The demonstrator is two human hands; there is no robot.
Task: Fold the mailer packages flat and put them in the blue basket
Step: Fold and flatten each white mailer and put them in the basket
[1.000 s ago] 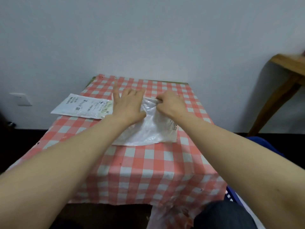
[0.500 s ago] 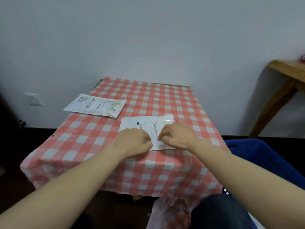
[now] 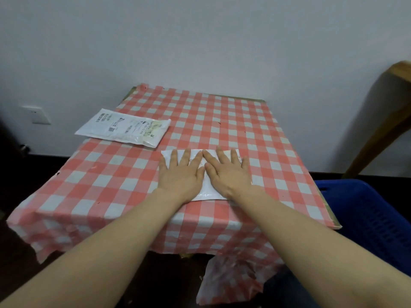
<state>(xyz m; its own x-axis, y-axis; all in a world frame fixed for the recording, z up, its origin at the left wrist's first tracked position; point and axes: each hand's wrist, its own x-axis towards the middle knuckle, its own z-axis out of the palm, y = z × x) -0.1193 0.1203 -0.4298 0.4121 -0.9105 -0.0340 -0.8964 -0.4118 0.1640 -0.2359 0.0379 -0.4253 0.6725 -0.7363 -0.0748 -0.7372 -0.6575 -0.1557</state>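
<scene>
A folded white mailer (image 3: 209, 190) lies flat on the red-and-white checked table (image 3: 124, 174), near its front middle. My left hand (image 3: 181, 174) and my right hand (image 3: 226, 173) both press on it side by side, palms down, fingers straight and spread. The hands cover most of the mailer. A second white mailer (image 3: 124, 128) with printed labels lies flat at the table's left rear, overhanging the left edge. The blue basket (image 3: 375, 221) stands on the floor to the right of the table, below its front right corner.
A white wall rises right behind the table, with a socket plate (image 3: 37, 114) low on the left. A wooden piece of furniture (image 3: 391, 112) stands at the far right. The tablecloth hangs over the front edge, above my knee (image 3: 284, 292).
The mailer was folded toward me from a crumpled larger sheet into a smaller flat rectangle. Both hands went from pinching its edge to lying flat and pressing on it.
</scene>
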